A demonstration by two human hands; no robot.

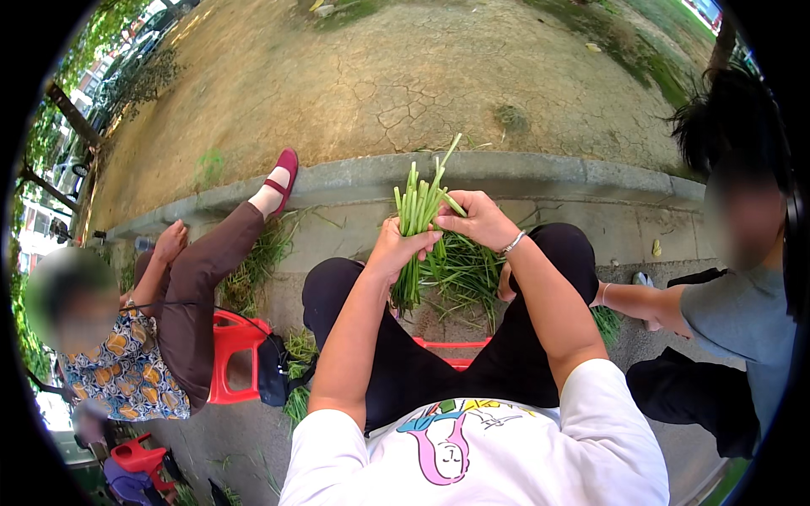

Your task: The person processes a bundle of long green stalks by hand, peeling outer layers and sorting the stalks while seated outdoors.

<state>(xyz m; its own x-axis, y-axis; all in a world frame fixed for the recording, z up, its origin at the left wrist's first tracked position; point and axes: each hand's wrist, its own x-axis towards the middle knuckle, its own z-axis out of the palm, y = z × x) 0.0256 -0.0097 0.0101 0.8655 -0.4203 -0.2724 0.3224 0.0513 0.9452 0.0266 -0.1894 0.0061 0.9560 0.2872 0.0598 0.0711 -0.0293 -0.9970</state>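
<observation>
My left hand is wrapped round a bunch of long green stalks. Their pale, thick ends point up and away from me, and darker, thin leafy parts hang below the fist. Close beside it on the right, my right hand, with a bracelet at the wrist, pinches a single stalk that leans out from the bunch. The two hands meet at the fingertips in front of my knees. Under them, a heap of long green leaves lies on the pavement between my legs.
A stone kerb runs across ahead, with cracked bare earth beyond. At left a person in brown trousers sits by a red plastic stool, a dark bag and more greens. Another person's arm reaches in from the right.
</observation>
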